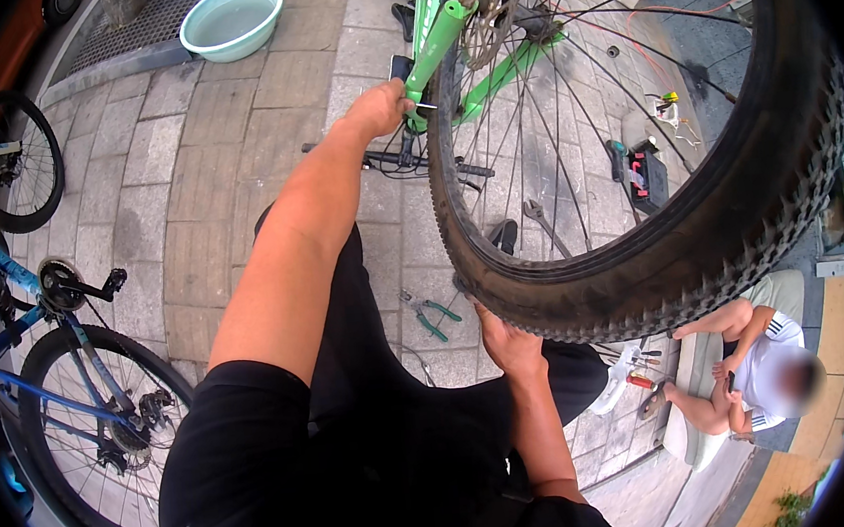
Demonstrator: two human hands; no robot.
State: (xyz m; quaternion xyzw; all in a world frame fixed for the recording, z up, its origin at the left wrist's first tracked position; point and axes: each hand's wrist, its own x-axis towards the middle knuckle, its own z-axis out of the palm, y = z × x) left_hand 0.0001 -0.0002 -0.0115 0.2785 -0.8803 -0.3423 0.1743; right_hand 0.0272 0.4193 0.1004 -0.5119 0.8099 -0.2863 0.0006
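A bicycle wheel (636,300) with a knobby black tyre fills the upper right, tilted beside a green bicycle frame (441,46). A disc rotor (496,16) shows by its hub. My left arm reaches forward, and my left hand (383,109) is closed beside a green tube. A thin shiny metal piece (422,106) sticks out past its fingers; what they hold is mostly hidden. Low at the tyre's near edge, my right hand (511,344) grips the wheel, its fingers partly hidden by the rubber.
Green-handled pliers (432,318) and an adjustable wrench (544,225) lie on the paving. Beyond the spokes is a toolbox (647,178). A water basin (232,21) stands far left, a blue bicycle (33,287) at left. Another person (763,369) sits at right.
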